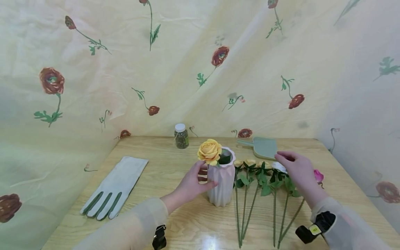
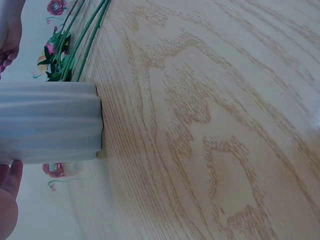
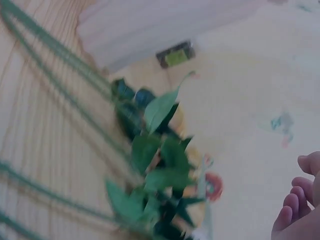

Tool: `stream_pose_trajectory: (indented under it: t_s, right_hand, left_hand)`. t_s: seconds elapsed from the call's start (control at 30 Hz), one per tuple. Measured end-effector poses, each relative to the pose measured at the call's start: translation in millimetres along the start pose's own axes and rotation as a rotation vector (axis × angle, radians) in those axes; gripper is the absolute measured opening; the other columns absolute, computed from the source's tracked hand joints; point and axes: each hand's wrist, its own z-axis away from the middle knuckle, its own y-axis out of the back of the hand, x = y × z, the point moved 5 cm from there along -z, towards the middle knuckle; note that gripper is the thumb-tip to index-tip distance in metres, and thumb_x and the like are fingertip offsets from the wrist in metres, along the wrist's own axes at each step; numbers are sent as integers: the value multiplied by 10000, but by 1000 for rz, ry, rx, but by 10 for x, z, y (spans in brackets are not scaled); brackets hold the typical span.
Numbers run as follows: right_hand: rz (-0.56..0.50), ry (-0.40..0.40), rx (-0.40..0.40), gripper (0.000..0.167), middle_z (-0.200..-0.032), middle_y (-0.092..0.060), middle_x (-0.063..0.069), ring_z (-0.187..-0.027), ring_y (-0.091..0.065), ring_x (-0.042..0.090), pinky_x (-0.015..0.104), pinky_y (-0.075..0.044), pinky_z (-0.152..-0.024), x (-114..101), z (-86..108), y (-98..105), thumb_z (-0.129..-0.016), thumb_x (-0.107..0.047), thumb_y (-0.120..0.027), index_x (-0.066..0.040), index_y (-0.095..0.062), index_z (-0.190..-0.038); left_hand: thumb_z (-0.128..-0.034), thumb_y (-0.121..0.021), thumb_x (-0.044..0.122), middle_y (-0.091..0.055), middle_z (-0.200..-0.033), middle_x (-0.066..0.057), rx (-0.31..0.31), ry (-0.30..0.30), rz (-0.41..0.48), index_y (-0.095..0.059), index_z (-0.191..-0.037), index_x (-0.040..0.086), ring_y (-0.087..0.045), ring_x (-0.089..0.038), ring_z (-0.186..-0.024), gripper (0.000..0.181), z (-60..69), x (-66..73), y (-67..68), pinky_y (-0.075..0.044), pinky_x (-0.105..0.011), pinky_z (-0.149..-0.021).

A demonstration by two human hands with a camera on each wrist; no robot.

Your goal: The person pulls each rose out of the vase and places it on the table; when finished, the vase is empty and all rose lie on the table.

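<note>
A pale, pleated vase (image 1: 221,185) stands upright on the table, holding one yellow rose (image 1: 209,151) whose bloom leans left over the rim. My left hand (image 1: 191,184) grips the vase's left side, its thumb on the front. In the left wrist view a fingertip meets the vase wall (image 2: 50,122). Over the flowers at the right hovers my right hand (image 1: 298,170), fingers loosely bent and holding nothing. Beneath it lies a white rose (image 1: 279,167), partly covered. A pink rose (image 1: 318,176) lies to its right, and several yellow roses (image 1: 250,162) lie beside the vase.
A grey-white glove (image 1: 122,180) lies flat at the left. Toward the back stand a white-lidded jar (image 1: 181,137) and a green-grey dustpan (image 1: 265,147). Flower stems (image 1: 275,215) stretch toward the table's front. A flower-printed cloth (image 1: 175,69) hangs behind.
</note>
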Motion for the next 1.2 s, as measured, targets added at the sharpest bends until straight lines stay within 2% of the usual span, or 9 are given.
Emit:
stream_pose_trajectory:
  t_s: [0.07,0.2,0.27,0.37,0.6,0.87,1.03,1.2]
  right_hand:
    - [-27,14,-31,667,-1285,-498,192,-1116,-481,321,330,-465,-764,-106,-2,-37,-905,-546,-500,-33,-504,-1332]
    - [-98,22,-98,686,-1323,-462,179,-1186,-432,342,481,-422,-893,-286,-4,-108,-888,-559,-521,-57,-485,-1354]
    - [-117,30,-124,709,-1323,-458,169,-1200,-420,337,515,-392,-937,-367,-5,-136,-871,-581,-528,-67,-484,-1356]
    - [-114,66,-148,686,-1291,-480,151,-1167,-442,315,490,-401,-927,-493,3,-174,-869,-570,-545,-76,-501,-1343]
    - [-43,159,-207,571,-1137,-575,87,-1010,-518,234,370,-442,-807,-818,72,-274,-870,-534,-580,-129,-577,-1272]
    - [-68,286,-279,405,-1111,-570,84,-951,-498,252,356,-451,-698,-1138,195,-407,-885,-394,-636,-140,-633,-1200]
    - [-43,392,-275,310,-1178,-526,74,-1055,-462,241,378,-431,-794,-1254,242,-487,-880,-323,-663,-130,-676,-1122]
    - [-52,444,-291,220,-1235,-487,89,-1149,-428,261,451,-392,-875,-1336,248,-575,-869,-264,-682,-127,-710,-1039]
  left_hand:
    - [-814,-748,261,-524,-1224,-61,-3,4,2,-388,-1346,166,-570,-215,-1019,650,-1,-6,-3,-494,-403,-875]
    - [-816,-746,265,-522,-1228,-65,-7,6,-2,-384,-1350,163,-569,-219,-1022,653,-6,-10,-6,-493,-407,-875]
    - [-815,-746,263,-524,-1227,-67,-8,5,-5,-385,-1350,161,-571,-220,-1020,654,-9,-13,-7,-494,-410,-874]
    - [-813,-749,257,-528,-1223,-66,-8,2,-7,-388,-1348,160,-573,-220,-1017,653,-12,-6,-10,-496,-411,-873]
    - [-811,-750,268,-526,-1216,-59,-10,13,-11,-399,-1328,156,-572,-217,-1019,635,-1,5,-16,-499,-396,-871]
    - [-812,-750,258,-531,-1213,-67,0,6,-7,-406,-1318,152,-575,-227,-1017,622,5,15,3,-493,-410,-876]
    - [-813,-749,257,-534,-1211,-67,2,2,-1,-406,-1312,156,-578,-224,-1010,614,3,-2,2,-493,-403,-873]
    - [-812,-749,270,-525,-1220,-68,2,23,20,-403,-1314,164,-581,-236,-1013,619,11,-31,2,-494,-418,-876]
